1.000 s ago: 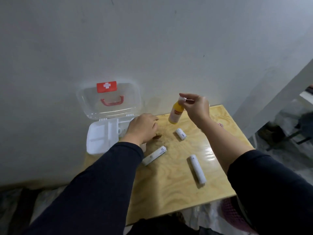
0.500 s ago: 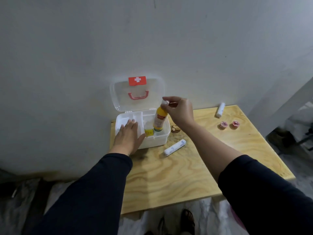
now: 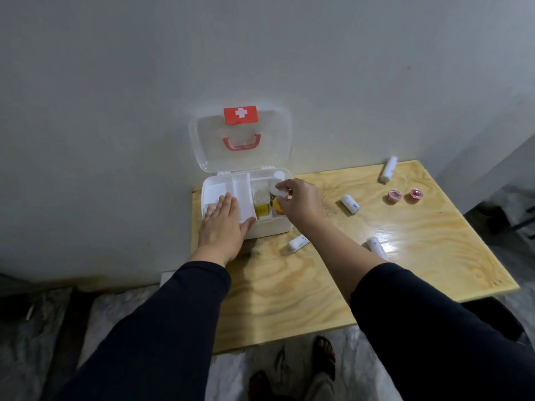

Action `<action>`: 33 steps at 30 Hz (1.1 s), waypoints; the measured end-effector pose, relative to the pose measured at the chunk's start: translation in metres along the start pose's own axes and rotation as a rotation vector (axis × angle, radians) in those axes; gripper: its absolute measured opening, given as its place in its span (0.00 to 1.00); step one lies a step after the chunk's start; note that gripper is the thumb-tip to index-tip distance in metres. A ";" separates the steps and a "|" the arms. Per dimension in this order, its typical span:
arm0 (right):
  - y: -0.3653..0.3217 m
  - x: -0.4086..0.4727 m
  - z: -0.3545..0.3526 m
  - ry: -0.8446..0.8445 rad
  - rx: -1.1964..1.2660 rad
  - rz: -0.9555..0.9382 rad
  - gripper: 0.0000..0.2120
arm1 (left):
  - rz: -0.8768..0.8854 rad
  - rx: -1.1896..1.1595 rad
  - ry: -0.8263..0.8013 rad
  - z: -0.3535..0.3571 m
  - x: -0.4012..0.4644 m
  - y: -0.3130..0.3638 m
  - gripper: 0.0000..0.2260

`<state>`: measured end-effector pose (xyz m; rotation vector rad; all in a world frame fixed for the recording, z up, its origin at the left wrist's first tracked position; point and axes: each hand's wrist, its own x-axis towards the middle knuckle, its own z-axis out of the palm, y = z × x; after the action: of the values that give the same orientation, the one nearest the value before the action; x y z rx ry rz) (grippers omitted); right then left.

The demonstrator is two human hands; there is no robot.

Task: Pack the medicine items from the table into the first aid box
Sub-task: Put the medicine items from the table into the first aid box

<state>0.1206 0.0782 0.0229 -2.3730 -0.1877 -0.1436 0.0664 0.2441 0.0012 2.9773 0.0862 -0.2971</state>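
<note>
The white first aid box [image 3: 269, 229] stands open at the table's back left, its clear lid [image 3: 240, 140] leaning on the wall. My right hand [image 3: 298, 199] grips the yellow bottle [image 3: 277, 205] by its white cap, and the bottle stands low inside the box's right compartment. My left hand [image 3: 221, 227] lies flat with fingers apart on the box's left tray. White bandage rolls lie on the wood: one [image 3: 298, 243] just before the box, another [image 3: 350, 204] to the right, a third [image 3: 376, 246] partly behind my right forearm, and one more [image 3: 388, 169] at the back. Two pink tape rolls [image 3: 395, 195] sit far right.
The plywood table [image 3: 289, 299] stands against a grey wall. A small yellow packet [image 3: 262, 211] and a white-capped container [image 3: 278, 175] are inside the box. My sandalled feet [image 3: 324, 357] show below the table's front edge.
My right hand has lowered the yellow bottle deeper into the box's right compartment. My left hand stayed flat on the box's left side. The camera view shifted slightly.
</note>
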 end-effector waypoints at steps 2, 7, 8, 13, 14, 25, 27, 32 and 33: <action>0.001 0.000 0.001 0.007 -0.008 0.001 0.14 | -0.001 0.010 0.002 0.001 0.000 0.000 0.33; 0.003 0.000 -0.001 -0.004 0.032 0.043 0.14 | -0.003 0.033 -0.005 0.001 0.001 0.001 0.32; 0.003 -0.001 -0.003 -0.002 0.046 0.053 0.14 | -0.002 0.034 -0.008 0.001 0.001 0.001 0.32; 0.017 -0.011 -0.026 0.097 0.051 0.131 0.13 | -0.005 0.047 -0.019 -0.001 0.000 0.000 0.32; 0.023 -0.014 -0.032 0.119 0.036 0.153 0.12 | -0.008 0.054 -0.018 -0.001 0.000 0.000 0.32; 0.118 -0.076 -0.080 0.089 -0.264 0.574 0.14 | 0.006 0.083 0.017 0.006 0.002 -0.001 0.32; 0.128 -0.086 -0.081 0.090 -0.293 0.615 0.14 | 0.006 0.088 0.019 0.006 0.001 -0.001 0.32; 0.141 -0.096 -0.070 0.081 -0.283 0.635 0.15 | 0.004 0.088 0.031 0.007 0.002 -0.002 0.32; 0.140 -0.096 -0.068 0.094 -0.266 0.636 0.14 | 0.003 0.089 0.034 0.007 0.002 -0.002 0.32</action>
<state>0.0480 -0.0780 -0.0375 -2.5563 0.6651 0.0281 0.0671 0.2446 -0.0066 3.0712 0.0739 -0.2567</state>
